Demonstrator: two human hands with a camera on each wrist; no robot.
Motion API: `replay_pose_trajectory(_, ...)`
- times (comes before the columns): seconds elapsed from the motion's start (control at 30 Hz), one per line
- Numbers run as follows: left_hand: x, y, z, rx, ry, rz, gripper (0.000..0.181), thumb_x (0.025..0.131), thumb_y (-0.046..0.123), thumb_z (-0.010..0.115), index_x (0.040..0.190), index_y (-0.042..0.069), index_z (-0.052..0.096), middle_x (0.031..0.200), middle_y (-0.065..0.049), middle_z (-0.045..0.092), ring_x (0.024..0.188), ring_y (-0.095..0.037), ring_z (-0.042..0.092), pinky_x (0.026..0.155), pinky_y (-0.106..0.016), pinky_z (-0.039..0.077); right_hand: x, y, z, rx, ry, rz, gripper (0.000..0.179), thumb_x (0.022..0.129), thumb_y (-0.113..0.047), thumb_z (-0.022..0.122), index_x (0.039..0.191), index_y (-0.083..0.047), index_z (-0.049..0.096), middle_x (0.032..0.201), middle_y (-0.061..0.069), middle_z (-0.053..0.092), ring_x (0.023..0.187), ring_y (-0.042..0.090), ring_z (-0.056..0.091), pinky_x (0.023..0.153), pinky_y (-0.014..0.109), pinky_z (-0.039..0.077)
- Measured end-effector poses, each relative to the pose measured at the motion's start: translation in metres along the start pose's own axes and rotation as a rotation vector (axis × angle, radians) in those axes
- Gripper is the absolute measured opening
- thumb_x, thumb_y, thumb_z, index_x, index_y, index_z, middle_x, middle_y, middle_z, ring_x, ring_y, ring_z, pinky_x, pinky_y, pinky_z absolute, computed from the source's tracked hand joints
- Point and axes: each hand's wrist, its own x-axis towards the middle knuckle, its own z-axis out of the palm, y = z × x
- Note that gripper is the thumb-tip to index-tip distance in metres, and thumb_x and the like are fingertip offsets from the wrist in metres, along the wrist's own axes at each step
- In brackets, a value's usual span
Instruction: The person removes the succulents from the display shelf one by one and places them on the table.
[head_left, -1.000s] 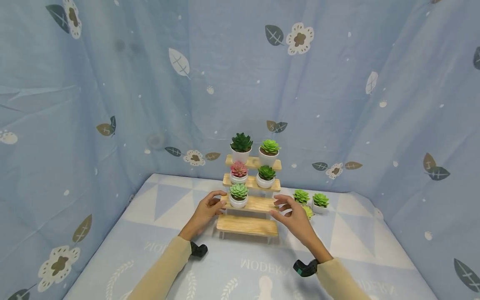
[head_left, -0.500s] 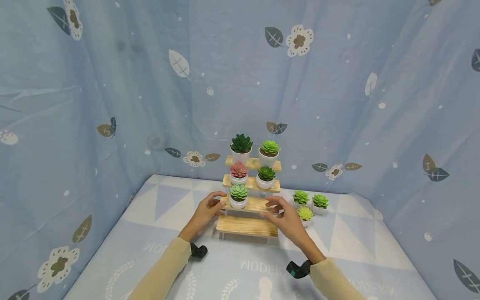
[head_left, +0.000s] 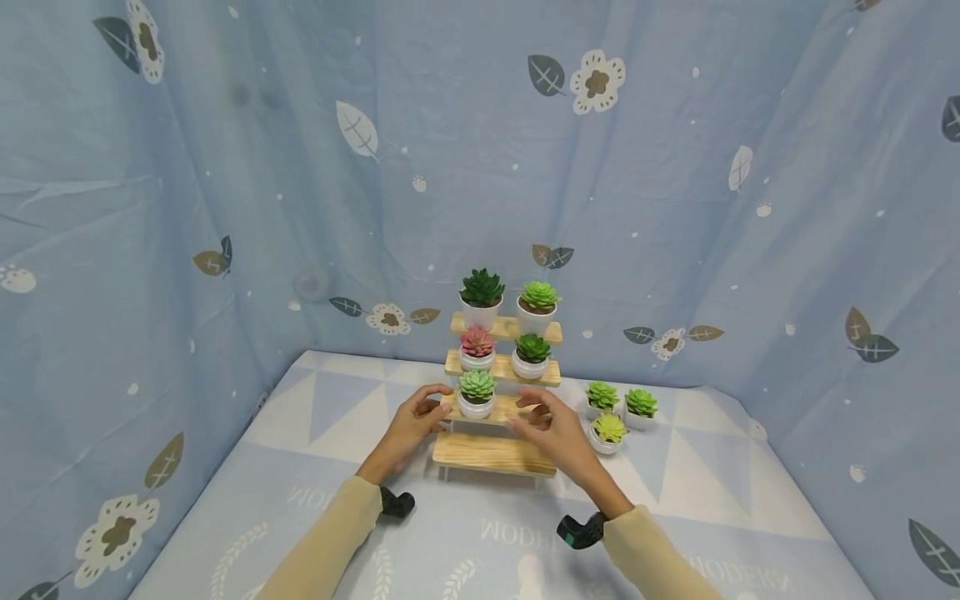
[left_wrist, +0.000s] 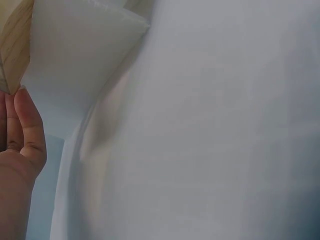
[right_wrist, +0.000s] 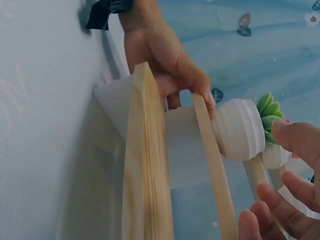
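Observation:
A four-tier wooden plant stand (head_left: pixel 495 452) holds small potted succulents on its upper three tiers; the lowest bears none. My left hand (head_left: pixel 411 421) pinches the left end of the second tier from the bottom, thumb beside a pale green succulent (head_left: pixel 476 396) in a white pot. In the right wrist view, the left thumb lies against that board's end, next to the ribbed pot (right_wrist: pixel 235 129). Over the right part of the same tier is my right hand (head_left: pixel 555 429), fingers loosely bent and holding nothing. The left wrist view shows fingertips (left_wrist: pixel 27 107) at a board's corner.
Right of the stand, a yellow-green succulent (head_left: pixel 607 432) and two green ones (head_left: pixel 602 397) stand in white pots on the patterned tablecloth (head_left: pixel 697 467). A dark green (head_left: pixel 482 292) and a bright green succulent (head_left: pixel 537 304) top the stand. A blue curtain (head_left: pixel 465 167) hangs behind.
My right hand has moved left, from the tier's right end toward the pale green succulent, uncovering the yellow-green one on the table. The left hand has stayed at the board's left end.

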Motion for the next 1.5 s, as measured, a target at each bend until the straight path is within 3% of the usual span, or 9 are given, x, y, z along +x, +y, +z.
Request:
replay_pose_trajectory(0.2, 0.001, 0.0, 0.0, -0.011, 0.0, -0.01, 0.042, 0.101, 0.032, 0.069, 0.14, 0.017, 0.058, 0.115, -0.016, 0.063, 0.106, -0.034, 0.065, 0.087, -0.043, 0.058, 0.007, -0.001, 0.006, -0.022, 0.002, -0.005, 0.054, 0.09, -0.038, 0.082, 0.139, -0.027, 0.061, 0.124, 0.003, 0.067, 0.099, 0.016, 0.062, 0.086, 0.039, 0.055)
replay_pose_trajectory(0.37, 0.001, 0.001, 0.001, -0.021, -0.01, -0.005, 0.041, 0.102, 0.03, 0.069, 0.139, 0.016, 0.058, 0.115, -0.017, 0.063, 0.109, -0.04, 0.064, 0.087, -0.043, 0.058, 0.011, -0.004, 0.01, -0.011, 0.003, -0.025, 0.058, 0.091, -0.037, 0.082, 0.142, -0.021, 0.061, 0.127, 0.01, 0.066, 0.1, 0.018, 0.063, 0.086, 0.041, 0.055)
replay_pose_trajectory(0.67, 0.0, 0.001, 0.001, -0.015, -0.015, -0.003, 0.041, 0.101, 0.031, 0.069, 0.138, 0.016, 0.059, 0.114, -0.016, 0.064, 0.107, -0.036, 0.065, 0.086, -0.043, 0.058, 0.017, -0.006, 0.019, -0.036, 0.024, 0.002, 0.059, 0.09, -0.037, 0.082, 0.143, -0.021, 0.06, 0.124, 0.001, 0.066, 0.098, 0.016, 0.062, 0.087, 0.041, 0.055)
replay_pose_trajectory(0.83, 0.0, 0.0, -0.001, -0.021, -0.014, -0.005, 0.041, 0.101, 0.032, 0.07, 0.138, 0.018, 0.06, 0.114, -0.016, 0.063, 0.11, -0.04, 0.063, 0.088, -0.045, 0.058, 0.02, -0.009, 0.022, -0.042, 0.028, 0.019, 0.06, 0.09, -0.036, 0.083, 0.143, -0.02, 0.06, 0.124, 0.002, 0.066, 0.099, 0.019, 0.062, 0.084, 0.041, 0.055)
replay_pose_trajectory(1.1, 0.0, 0.0, -0.002, -0.015, -0.008, -0.003, 0.041, 0.101, 0.031, 0.07, 0.138, 0.018, 0.059, 0.115, -0.016, 0.064, 0.107, -0.034, 0.065, 0.086, -0.042, 0.059, 0.027, -0.011, 0.026, -0.054, 0.017, 0.037, 0.063, 0.088, -0.042, 0.083, 0.143, -0.021, 0.059, 0.123, 0.0, 0.065, 0.098, 0.017, 0.062, 0.079, 0.037, 0.056)
replay_pose_trajectory(1.5, 0.0, 0.002, -0.002, -0.025, -0.012, -0.006, 0.044, 0.101, 0.029, 0.07, 0.14, 0.013, 0.057, 0.115, -0.016, 0.064, 0.112, -0.045, 0.062, 0.087, -0.042, 0.059, 0.032, -0.017, 0.033, 0.021, -0.038, 0.092, 0.074, 0.087, -0.047, 0.083, 0.149, -0.02, 0.053, 0.128, 0.004, 0.062, 0.106, 0.022, 0.066, 0.083, 0.041, 0.059)
